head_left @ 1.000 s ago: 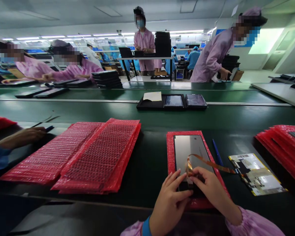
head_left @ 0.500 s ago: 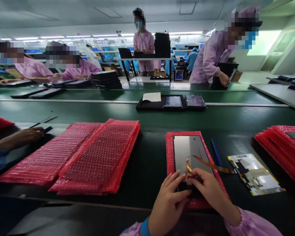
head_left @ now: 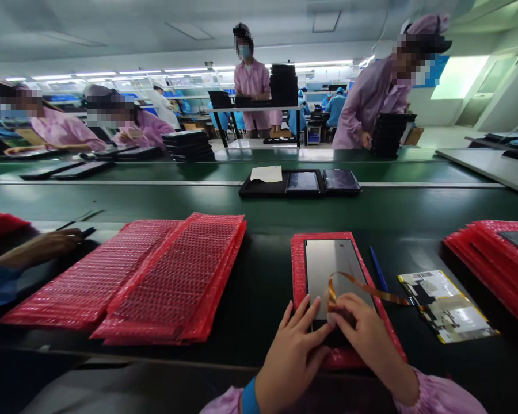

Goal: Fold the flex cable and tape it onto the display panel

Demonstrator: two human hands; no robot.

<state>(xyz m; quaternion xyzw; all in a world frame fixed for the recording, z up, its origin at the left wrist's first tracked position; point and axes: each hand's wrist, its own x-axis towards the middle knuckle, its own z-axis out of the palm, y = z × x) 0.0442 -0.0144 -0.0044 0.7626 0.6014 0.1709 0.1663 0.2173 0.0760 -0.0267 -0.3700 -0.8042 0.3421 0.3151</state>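
Green tabletop (head_left: 259, 270): display panel (head_left: 330, 261) lies on a red bubble bag (head_left: 299, 270), cushioning it. Both hands together at its near end, left hand (head_left: 291, 353) steadying, right hand (head_left: 365, 339) pinching the orange flex cable (head_left: 362, 286).

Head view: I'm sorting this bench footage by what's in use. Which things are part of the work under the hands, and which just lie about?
In hand:
left hand and right hand on the display panel
orange flex cable
circuit board at the cable's end
red bubble bag under the panel

Lying about:
blue pen
stacks of red bubble bags
black tray on the belt
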